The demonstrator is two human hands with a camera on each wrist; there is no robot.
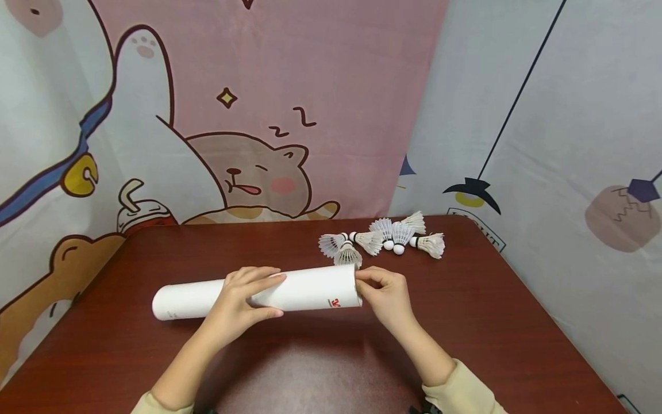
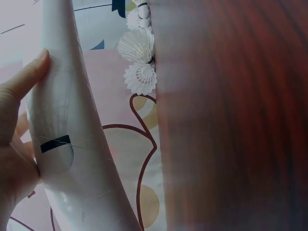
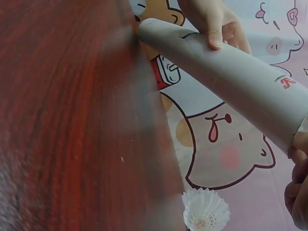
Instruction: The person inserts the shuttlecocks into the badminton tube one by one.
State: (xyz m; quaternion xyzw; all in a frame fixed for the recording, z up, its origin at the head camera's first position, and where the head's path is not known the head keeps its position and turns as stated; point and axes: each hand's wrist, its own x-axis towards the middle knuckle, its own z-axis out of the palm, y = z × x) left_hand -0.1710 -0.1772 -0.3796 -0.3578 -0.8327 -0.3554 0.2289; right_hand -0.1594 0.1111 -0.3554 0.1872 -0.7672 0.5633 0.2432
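A long white shuttlecock tube [image 1: 310, 287] with a small red logo lies sideways just above the table, its right end raised. My left hand [image 1: 238, 299] grips it round the middle, fingers over the top and thumb along the near side. At the right end, my right hand [image 1: 385, 293] has thumb and curled fingertips at the tube's mouth. Whether they pinch the rim or something inside is hidden. In the right wrist view, those fingers [image 3: 299, 144] overlap the rim. Several white shuttlecocks [image 1: 368, 241] lie behind the tube's right end.
The dark red-brown table [image 1: 491, 322] reaches back to a cartoon-printed cloth [image 1: 310, 69], which hangs along its back and sides. The shuttlecocks are bunched near the table's back edge, right of centre.
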